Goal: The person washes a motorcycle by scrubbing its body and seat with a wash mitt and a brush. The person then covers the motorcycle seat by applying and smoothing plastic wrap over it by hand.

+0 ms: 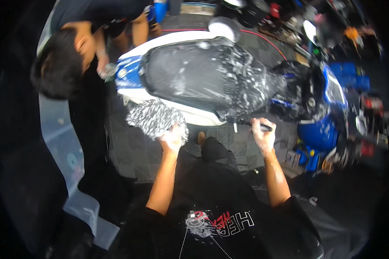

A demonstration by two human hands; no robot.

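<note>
A scooter with white and blue panels lies across the view, its black seat [190, 69] streaked with white foam, mostly on the right half. My left hand [172, 137] grips a shaggy grey-and-white wash mitt [153, 118], which is beside the white side panel [194, 113] near the scooter's tail. Further right, my right hand [263, 133] is closed around the dark handle of a brush [245, 122], just below the front end of the seat. Foam clings to my right hand and forearm. The brush's head is blurred against the scooter's side.
At the left, a co-worker [58, 64] leans over the blue tail, one hand holding a sponge-like thing [110, 71] there. A red hose [268, 41] runs behind the scooter. Blue containers [350, 75] and assorted items stand at the right. Dark tiles [134, 151] cover the floor.
</note>
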